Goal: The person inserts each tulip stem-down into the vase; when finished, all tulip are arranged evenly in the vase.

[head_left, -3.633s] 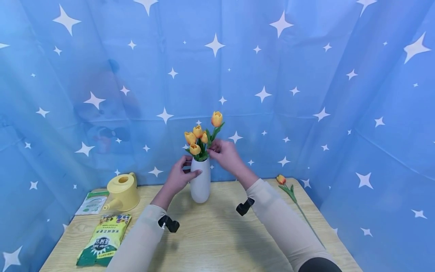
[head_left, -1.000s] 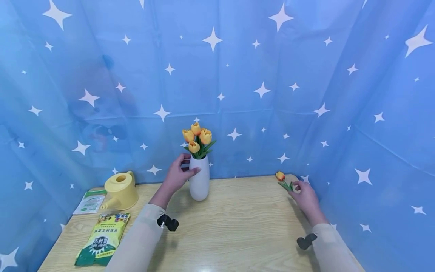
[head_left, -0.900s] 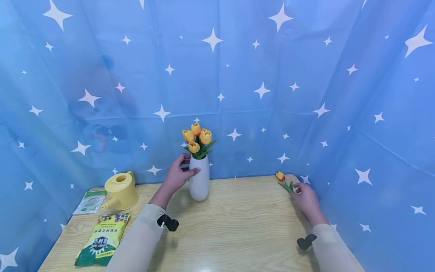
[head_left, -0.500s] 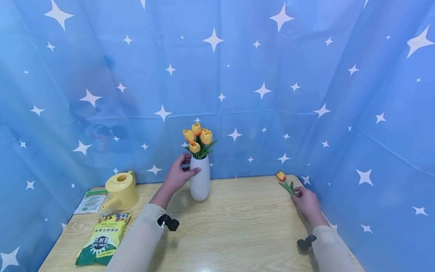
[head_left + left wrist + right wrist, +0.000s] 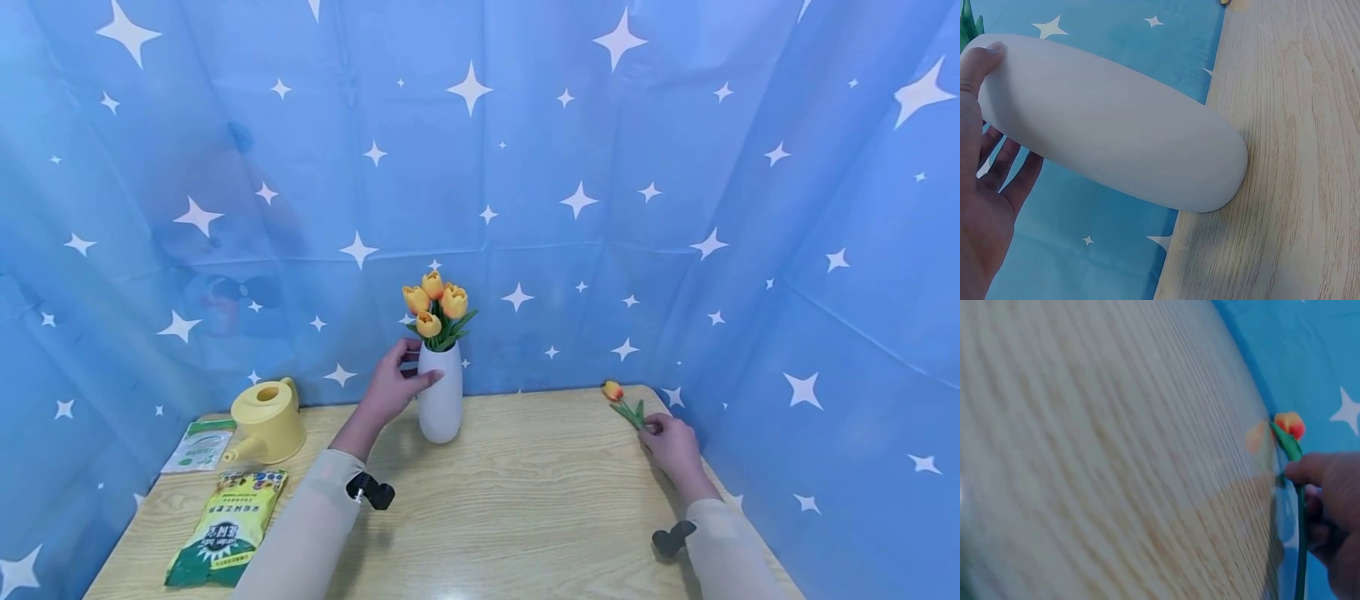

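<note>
A white vase (image 5: 440, 408) stands upright near the back of the table, holding several orange-yellow tulips (image 5: 431, 302) with green leaves. My left hand (image 5: 390, 385) grips the vase near its top, the thumb on the front and the fingers round the far side. In the left wrist view the vase (image 5: 1116, 125) fills the middle, its base on the wood. At the table's right side, my right hand (image 5: 672, 446) pinches the stem of a single orange tulip (image 5: 612, 391) just under its leaves. The right wrist view shows the thumb against the green stem (image 5: 1301, 537).
A yellow watering can (image 5: 268, 423) stands at the back left, beside a flat green-and-white packet (image 5: 201, 447). In front of them lies a yellow-green bag (image 5: 227, 529). A blue curtain with white stars (image 5: 517, 208) hangs behind the wooden table (image 5: 517, 500).
Over 3.6 seconds my right hand let go of a tulip at the vase and moved right to the lone tulip. That flower has now shifted slightly left. The left hand stays on the vase.
</note>
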Tool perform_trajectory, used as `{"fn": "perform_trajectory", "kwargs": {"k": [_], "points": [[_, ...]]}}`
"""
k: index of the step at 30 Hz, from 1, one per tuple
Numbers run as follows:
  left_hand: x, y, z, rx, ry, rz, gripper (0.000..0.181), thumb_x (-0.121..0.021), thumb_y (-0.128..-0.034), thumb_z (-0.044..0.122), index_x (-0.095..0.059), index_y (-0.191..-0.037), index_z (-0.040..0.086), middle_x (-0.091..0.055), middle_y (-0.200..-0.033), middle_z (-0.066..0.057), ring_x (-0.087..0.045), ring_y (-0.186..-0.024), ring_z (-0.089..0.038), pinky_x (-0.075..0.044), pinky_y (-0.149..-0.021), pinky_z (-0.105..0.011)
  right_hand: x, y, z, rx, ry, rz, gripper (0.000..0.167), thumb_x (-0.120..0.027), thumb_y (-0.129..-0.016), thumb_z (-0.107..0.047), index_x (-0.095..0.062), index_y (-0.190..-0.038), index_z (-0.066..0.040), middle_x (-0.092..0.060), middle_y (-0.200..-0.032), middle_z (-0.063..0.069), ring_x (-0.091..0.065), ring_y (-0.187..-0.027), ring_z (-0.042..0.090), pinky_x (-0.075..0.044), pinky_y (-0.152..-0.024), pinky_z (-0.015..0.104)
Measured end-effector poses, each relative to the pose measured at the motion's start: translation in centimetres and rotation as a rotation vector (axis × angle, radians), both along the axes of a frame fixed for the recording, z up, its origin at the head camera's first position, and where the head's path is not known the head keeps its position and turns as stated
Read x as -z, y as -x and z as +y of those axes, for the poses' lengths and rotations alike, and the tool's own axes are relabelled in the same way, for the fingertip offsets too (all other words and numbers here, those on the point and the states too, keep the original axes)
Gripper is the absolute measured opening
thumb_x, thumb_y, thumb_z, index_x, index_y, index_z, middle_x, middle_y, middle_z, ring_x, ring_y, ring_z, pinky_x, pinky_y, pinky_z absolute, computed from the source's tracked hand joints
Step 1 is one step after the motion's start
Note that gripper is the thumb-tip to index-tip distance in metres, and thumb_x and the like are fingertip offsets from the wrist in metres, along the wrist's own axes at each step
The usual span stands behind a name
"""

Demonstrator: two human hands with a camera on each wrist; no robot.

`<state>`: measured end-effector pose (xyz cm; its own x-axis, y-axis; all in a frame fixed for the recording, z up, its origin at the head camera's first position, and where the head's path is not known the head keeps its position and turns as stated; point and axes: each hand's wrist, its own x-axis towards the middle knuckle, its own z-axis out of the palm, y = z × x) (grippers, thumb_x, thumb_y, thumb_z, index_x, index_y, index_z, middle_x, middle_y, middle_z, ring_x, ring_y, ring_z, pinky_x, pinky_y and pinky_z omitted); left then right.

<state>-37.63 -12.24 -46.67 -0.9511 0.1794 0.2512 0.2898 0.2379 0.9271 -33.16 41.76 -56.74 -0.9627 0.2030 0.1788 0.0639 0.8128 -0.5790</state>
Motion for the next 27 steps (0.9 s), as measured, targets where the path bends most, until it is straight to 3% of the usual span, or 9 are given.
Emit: {"fn": "perform_trajectory", "kwargs": {"k": [7,17,27], "points": [[0.0,-0.1,0.1,0.005,-0.002,-0.002,0.057,-0.09,-0.0963,0.035,-0.06,-0.14,0.017,-0.063,-0.142,-0.011,-0.06,-0.137,-0.042,-0.056,-0.112,-0.059,-0.5,-0.3,-1.0,0.004,0.025,0.056,0.03,-0.074,-0.099,-0.009,-0.074,-0.123,0.008,-0.073,-0.102,0.016,-0.065,-0.092,0.033,-0.049,-0.076,0.039],[0.0,0.1,-0.1,0.012,-0.01,0.003,0.059,-0.091,-0.0952,0.038,-0.06,-0.14,0.016,-0.063,-0.141,-0.012,-0.061,-0.135,-0.041,-0.056,-0.111,-0.06,-2.7,-0.5,-3.4,-0.016,0.085,0.183,0.024,-0.072,-0.098,-0.005,-0.075,-0.12,0.003,-0.07,-0.101,0.012,-0.057,-0.075,0.022,-0.047,-0.055,0.029],[0.1,0.1,0.0,0.01,-0.001,0.002,0.059,-0.09,-0.0957,0.038,-0.06,-0.141,0.017,-0.063,-0.142,-0.011,-0.061,-0.136,-0.04,-0.056,-0.112,-0.06,-5.0,-1.0,-6.7,-0.035,0.121,0.329,0.019,-0.075,-0.096,-0.001,-0.077,-0.114,0.0,-0.073,-0.1,0.013,-0.058,-0.073,0.02,-0.046,-0.054,0.026]]}}
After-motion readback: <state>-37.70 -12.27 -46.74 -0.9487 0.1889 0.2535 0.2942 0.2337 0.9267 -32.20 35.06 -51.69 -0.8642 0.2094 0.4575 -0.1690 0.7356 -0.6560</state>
